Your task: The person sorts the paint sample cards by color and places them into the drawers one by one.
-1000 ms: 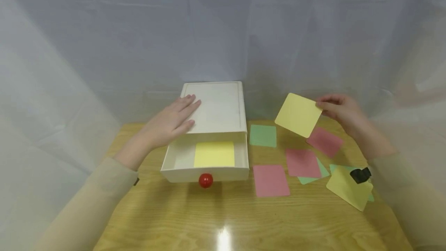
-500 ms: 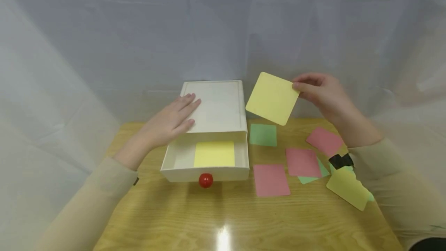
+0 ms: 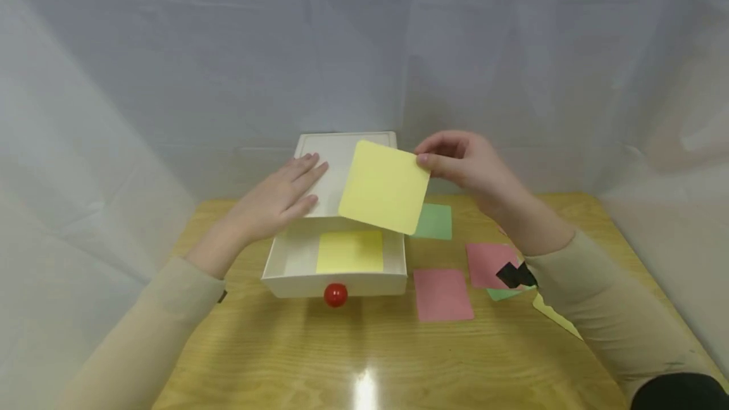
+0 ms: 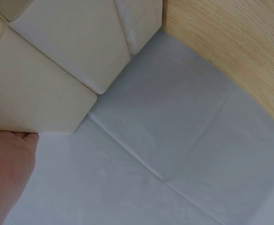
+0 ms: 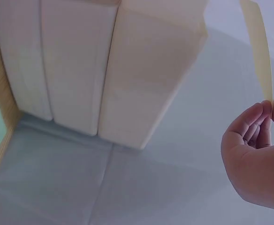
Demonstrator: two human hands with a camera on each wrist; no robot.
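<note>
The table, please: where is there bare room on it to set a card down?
The table is bare in front of the open drawer and its red knob, and left of the drawer box. Right of the drawer it is crowded with pink card and green card.

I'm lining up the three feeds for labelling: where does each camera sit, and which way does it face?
Head: worn on the head, looks forward and down at the white drawer box; left hand flat on it, right hand pinching a yellow card.
Left wrist: beside the box, faces the grey sheet; only the hand's edge shows.
Right wrist: faces the box; fingers pinch the card edge-on.
Shared: all see the box.
</note>
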